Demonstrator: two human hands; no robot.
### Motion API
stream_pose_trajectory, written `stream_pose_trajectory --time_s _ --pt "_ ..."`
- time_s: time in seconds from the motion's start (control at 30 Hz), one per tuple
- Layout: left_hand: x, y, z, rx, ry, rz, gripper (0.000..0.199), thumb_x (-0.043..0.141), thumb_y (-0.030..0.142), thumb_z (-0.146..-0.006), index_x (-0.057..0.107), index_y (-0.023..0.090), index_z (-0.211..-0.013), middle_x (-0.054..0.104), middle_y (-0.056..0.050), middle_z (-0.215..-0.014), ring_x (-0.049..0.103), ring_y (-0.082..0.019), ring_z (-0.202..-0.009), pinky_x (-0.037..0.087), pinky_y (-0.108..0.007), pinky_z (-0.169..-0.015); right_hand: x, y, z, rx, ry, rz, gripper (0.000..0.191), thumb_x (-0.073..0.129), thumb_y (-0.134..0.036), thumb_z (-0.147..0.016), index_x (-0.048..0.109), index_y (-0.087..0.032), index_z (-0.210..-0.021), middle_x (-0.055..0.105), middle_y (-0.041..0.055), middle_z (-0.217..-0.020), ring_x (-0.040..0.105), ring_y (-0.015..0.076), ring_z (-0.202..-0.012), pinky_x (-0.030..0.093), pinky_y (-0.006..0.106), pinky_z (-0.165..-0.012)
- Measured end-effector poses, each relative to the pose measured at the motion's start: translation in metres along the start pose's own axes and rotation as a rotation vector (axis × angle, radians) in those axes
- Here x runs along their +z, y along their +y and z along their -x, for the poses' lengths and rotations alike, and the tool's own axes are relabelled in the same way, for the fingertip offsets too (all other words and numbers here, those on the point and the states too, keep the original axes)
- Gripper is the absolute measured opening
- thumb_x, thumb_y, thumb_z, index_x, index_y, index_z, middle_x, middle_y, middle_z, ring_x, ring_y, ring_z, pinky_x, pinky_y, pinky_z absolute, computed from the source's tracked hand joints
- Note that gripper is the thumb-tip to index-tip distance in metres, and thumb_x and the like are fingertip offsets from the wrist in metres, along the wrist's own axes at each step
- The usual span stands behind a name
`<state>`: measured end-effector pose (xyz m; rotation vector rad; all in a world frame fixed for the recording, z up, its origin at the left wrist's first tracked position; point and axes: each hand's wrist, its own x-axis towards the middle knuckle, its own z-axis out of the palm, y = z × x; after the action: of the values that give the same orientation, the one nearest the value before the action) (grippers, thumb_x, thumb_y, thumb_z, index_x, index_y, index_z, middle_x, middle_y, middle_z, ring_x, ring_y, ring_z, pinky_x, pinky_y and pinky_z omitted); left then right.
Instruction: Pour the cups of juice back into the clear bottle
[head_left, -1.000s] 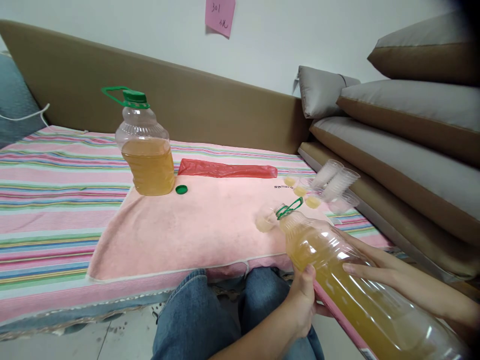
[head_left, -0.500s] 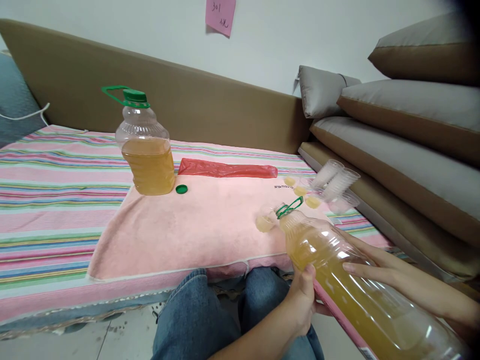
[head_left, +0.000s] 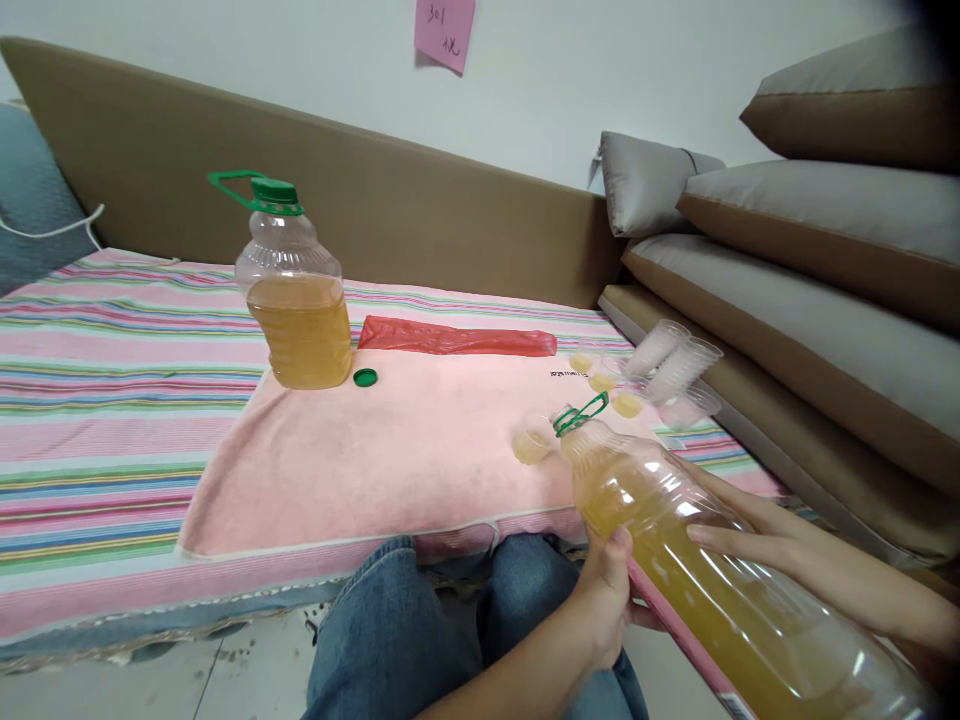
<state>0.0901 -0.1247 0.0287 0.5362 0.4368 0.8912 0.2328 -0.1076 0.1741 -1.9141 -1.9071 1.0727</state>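
A large clear plastic bottle [head_left: 675, 540] of yellow liquid lies tilted across my lap side, its uncapped neck with a green ring handle pointing up and left. My left hand [head_left: 606, 605] grips it from below near the shoulder. Along its far side, my right hand [head_left: 750, 545] holds the body with fingers stretched over the plastic. Right at the bottle's mouth sits a small clear cup [head_left: 531, 443] with pale liquid in it. Whether liquid is flowing I cannot tell. A green cap [head_left: 365, 377] lies on the pink towel [head_left: 360, 460].
A second bottle [head_left: 307, 320] with a green cap stands at the left. Behind the towel lies a red plastic bag [head_left: 457, 337]. Several filled cups [head_left: 627, 404] and stacked clear cups [head_left: 679, 370] are at the right, beside piled cushions [head_left: 795, 280].
Both hands and the tilted bottle hold nearly the same pose. The surroundings have shifted very slightly to the right in view.
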Motion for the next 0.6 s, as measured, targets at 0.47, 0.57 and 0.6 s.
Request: stream_pose_trajectory --time_s 0.47,0.57,0.6 --pt "-0.0009 -0.0016 -0.0023 0.003 0.000 0.012 0.115 0.054 0.094 -0.053 0.041 0.020 -0.140 0.058 -0.020 -0.137 0.066 -0.039 -0.106 0.057 -0.055 -0.081 -0.0013 0.0052 -0.0023 -0.016 0.019 0.043 0.090 0.061 -0.064 -0.076 0.031 -0.031 -0.154 0.027 -0.0036 -0.160 0.021 0.0291 -0.148 0.021 0.044 -0.119" --pt "-0.0016 -0.0022 -0.0023 0.011 0.004 0.015 0.112 0.054 0.092 -0.056 0.041 0.020 -0.140 0.059 -0.020 -0.134 0.067 -0.038 -0.106 0.058 -0.053 -0.079 -0.0018 0.0035 -0.0025 -0.024 0.005 0.028 0.088 0.061 -0.062 -0.077 0.032 -0.031 -0.154 0.029 -0.0038 -0.159 0.023 0.0295 -0.147 0.023 0.043 -0.118" --pt "-0.0018 -0.0022 -0.0023 0.014 0.003 0.018 0.112 0.055 0.092 -0.056 0.040 0.020 -0.141 0.060 -0.019 -0.134 0.067 -0.038 -0.106 0.058 -0.052 -0.079 -0.0018 0.0031 -0.0027 -0.027 0.003 0.022 0.087 0.062 -0.062 -0.077 0.033 -0.031 -0.153 0.029 -0.0040 -0.159 0.024 0.0295 -0.147 0.024 0.043 -0.118"
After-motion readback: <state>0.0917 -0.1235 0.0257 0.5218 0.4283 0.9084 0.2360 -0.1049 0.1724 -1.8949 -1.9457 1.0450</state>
